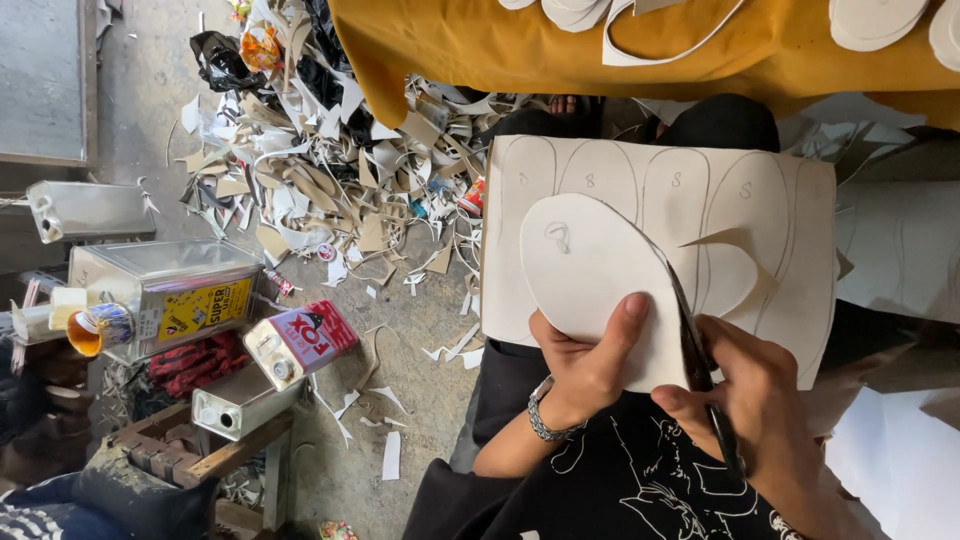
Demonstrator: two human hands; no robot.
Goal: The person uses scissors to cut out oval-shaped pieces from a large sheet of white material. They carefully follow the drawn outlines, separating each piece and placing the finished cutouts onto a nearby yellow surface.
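My left hand (588, 362) grips the near edge of a white sheet (800, 215) marked with several pencilled sole outlines. Its thumb presses on a half-cut sole shape (590, 265) that curls up from the sheet. A metal bracelet sits on that wrist. My right hand (765, 410) holds dark scissors (697, 350) whose blades lie in the cut along the right edge of the sole shape. A small flap of cut board (735, 270) lifts beside the blades. The sheet rests over my lap, above black trousers and a black printed shirt.
A mustard cloth (470, 45) with white sole cut-outs (875, 20) lies across the top. A heap of board offcuts (320, 170) covers the concrete floor at left. Metal glue cans (165, 295) and a red can (300, 340) stand on a low wooden stand (230, 450).
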